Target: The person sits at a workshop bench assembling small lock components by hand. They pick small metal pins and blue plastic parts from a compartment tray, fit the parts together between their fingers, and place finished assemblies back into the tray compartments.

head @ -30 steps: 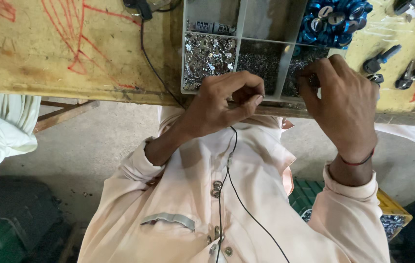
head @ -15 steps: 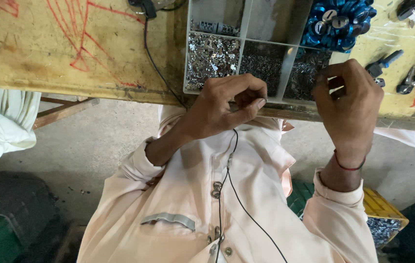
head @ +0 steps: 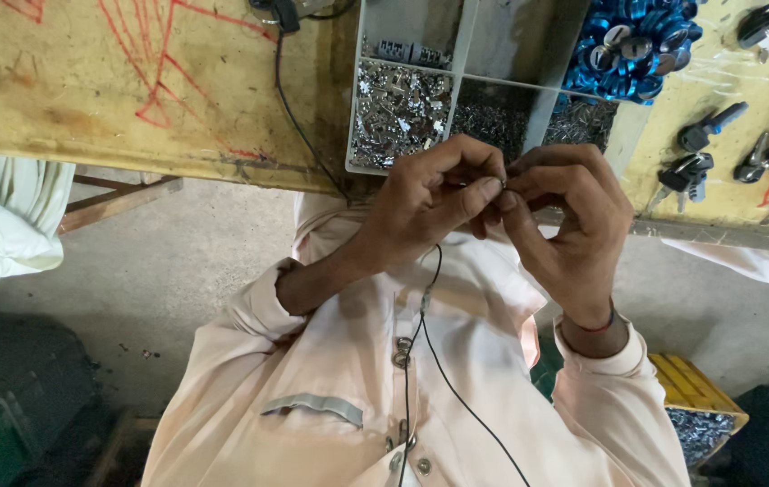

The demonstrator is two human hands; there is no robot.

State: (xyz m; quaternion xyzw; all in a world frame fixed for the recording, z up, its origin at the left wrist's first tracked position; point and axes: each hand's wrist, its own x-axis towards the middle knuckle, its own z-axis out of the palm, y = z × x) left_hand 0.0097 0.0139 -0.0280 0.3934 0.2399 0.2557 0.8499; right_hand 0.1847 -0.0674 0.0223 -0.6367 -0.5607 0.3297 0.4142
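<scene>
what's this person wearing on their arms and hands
Both hands are bare, no gloves. The left hand comes out of a pale peach long sleeve pushed up the forearm. The right hand has a matching sleeve with a cuff at the wrist and a thin red thread band above it.

Soft even daylight, sharp focus, slight wide-angle edge distortion.

The left hand (head: 430, 203) and right hand (head: 565, 216) meet fingertip to fingertip at the near edge of the workbench (head: 132, 99), pinching a small part (head: 502, 183) between them. At 12 o'clock from them, a divided tray (head: 461, 54) sits on the bench, small metal pieces (head: 398, 113) in its compartments. Keys (head: 718, 153) lie at 2 o'clock, a crate (head: 695, 397) at 5 o'clock.
</scene>
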